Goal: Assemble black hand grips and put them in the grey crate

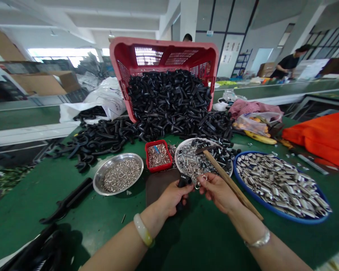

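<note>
Pinching a small steel ring between the closed fingertips of the right hand, and gripping a black plastic part in the curled fingers of the left hand, a jade bangle on that wrist. Ring and part held almost touching, any join too small to tell, both just above the green work table. Running past the right hand, a wooden-handled hammer, its head over a round steel plate of mixed pins and black caps; whether the hand grips it, impossible to tell. Beside that plate, a red tray of bent wire pieces, a steel dish heaped with tiny rings, and a blue-rimmed tray of silver tubes. Farther out, a heap of black plastic parts spilling from a tipped red crate across the table, with bananas and an orange cloth off to the right. Beyond, a co-worker in black at another table.
</note>
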Demonstrator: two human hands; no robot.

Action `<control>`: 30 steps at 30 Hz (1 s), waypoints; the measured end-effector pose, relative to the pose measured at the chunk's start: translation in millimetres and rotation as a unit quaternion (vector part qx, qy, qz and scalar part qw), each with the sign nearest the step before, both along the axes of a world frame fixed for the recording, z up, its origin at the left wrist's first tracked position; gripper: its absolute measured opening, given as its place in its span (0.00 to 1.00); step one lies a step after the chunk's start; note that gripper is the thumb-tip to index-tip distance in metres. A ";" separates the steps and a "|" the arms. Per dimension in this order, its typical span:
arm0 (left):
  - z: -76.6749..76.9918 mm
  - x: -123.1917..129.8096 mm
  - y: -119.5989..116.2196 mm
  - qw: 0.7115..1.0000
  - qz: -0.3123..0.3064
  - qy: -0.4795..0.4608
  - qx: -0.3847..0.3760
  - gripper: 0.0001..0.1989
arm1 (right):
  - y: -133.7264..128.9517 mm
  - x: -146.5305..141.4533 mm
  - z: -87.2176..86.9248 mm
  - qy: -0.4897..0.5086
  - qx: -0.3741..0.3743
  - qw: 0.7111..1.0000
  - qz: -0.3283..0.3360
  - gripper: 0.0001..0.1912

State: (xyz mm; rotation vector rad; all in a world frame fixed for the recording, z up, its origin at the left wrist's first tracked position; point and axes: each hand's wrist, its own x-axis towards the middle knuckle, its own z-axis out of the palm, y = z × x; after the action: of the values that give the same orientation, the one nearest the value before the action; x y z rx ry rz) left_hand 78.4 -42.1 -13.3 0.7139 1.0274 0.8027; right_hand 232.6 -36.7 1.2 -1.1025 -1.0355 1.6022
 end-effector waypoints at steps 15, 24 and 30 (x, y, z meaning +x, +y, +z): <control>-10.8 4.1 -2.5 0.985 0.109 -0.133 -0.002 0.18 | 15.1 -22.5 -4.2 -0.176 0.139 0.973 -0.064 0.17; 0.7 -16.2 -3.9 0.928 0.074 -0.337 -0.143 0.11 | 30.9 -36.6 28.5 -0.237 0.234 0.943 0.012 0.15; 1.0 -10.2 -8.4 0.970 0.120 -0.211 0.006 0.17 | 30.6 -38.6 19.5 -0.246 0.213 0.945 0.031 0.17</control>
State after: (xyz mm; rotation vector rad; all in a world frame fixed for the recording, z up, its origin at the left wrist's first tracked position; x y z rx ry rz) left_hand 68.2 -50.5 -12.3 0.4046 0.7279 1.1154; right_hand 194.0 -6.0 20.6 -1.1945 -1.6691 1.0827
